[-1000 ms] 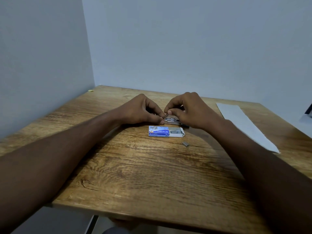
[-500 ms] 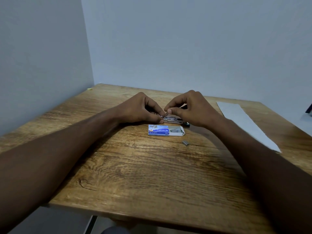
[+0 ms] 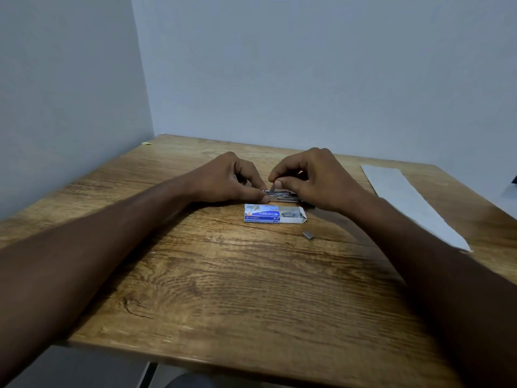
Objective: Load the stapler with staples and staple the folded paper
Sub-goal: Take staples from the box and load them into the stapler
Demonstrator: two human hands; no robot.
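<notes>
A small metal stapler (image 3: pixel 282 195) lies on the wooden table (image 3: pixel 223 275), mostly hidden between my hands. My left hand (image 3: pixel 229 179) pinches its left end with thumb and fingertips. My right hand (image 3: pixel 313 177) covers its right part and pinches a small strip of staples at the stapler's top, near the left end. Just in front lies a blue and white staple box (image 3: pixel 272 214), its right end open with staples showing. A loose block of staples (image 3: pixel 308 235) lies nearer to me. The folded white paper (image 3: pixel 411 203) lies at the right.
Walls close off the table on the left and at the back. A small yellow scrap (image 3: pixel 146 143) sits in the far left corner. A dark object (image 3: pixel 514 179) shows at the right frame edge. The table's front edge runs below my forearms.
Both hands stay at the stapler. My right thumb and forefinger have shifted slightly at its top. The view has tilted a little.
</notes>
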